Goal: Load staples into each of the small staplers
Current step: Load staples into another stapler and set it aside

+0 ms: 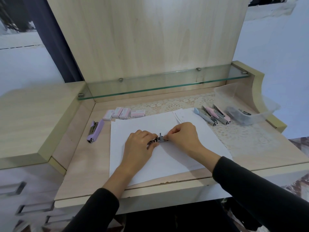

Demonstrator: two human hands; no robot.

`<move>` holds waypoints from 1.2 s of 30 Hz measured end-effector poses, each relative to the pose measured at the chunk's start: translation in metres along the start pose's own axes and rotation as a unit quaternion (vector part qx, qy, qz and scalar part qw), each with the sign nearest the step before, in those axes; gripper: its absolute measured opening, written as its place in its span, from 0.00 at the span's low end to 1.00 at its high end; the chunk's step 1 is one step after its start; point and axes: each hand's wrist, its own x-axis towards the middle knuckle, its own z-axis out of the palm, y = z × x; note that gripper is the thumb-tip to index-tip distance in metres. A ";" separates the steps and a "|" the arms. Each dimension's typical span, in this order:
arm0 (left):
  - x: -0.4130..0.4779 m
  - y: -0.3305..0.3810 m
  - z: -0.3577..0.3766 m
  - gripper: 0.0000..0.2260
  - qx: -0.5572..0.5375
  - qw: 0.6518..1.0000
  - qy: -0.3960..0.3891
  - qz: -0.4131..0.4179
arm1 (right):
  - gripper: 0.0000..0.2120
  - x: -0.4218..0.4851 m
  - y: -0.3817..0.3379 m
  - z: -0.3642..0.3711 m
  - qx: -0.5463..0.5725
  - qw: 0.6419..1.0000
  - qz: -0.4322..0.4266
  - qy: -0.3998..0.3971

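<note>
A small metal stapler (158, 140) lies on the white paper (150, 163) at the middle of the desk. My left hand (142, 143) grips its left end with curled fingers. My right hand (182, 137) pinches its right end. Most of the stapler is hidden under both hands. A purple stapler (95, 131) lies closed on the desk to the left. A blue stapler (204, 115) and two pink staplers (220, 114) lie side by side at the back right. Several small staple boxes (123, 113) stand in a row at the back.
A clear plastic tub (267, 104) with a dark stapler (237, 114) inside sits at the far right on a lace mat (242, 136). A glass shelf (167, 84) runs along the back above the desk. A raised wooden side unit (33, 121) borders the left.
</note>
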 end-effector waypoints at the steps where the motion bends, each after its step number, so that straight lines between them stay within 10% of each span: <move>1: 0.000 0.000 -0.001 0.08 0.002 1.000 -0.004 -0.001 | 0.05 0.000 0.000 -0.002 0.005 1.000 0.000 -0.001; 19: 0.000 0.004 -0.005 0.09 -0.002 0.999 -0.033 -0.016 | 0.09 0.005 -0.006 -0.045 0.104 0.989 -0.096 -0.032; 36: 0.001 0.006 -0.006 0.07 0.041 0.999 -0.030 -0.002 | 0.14 0.067 0.030 -0.179 -0.151 0.947 -0.037 0.282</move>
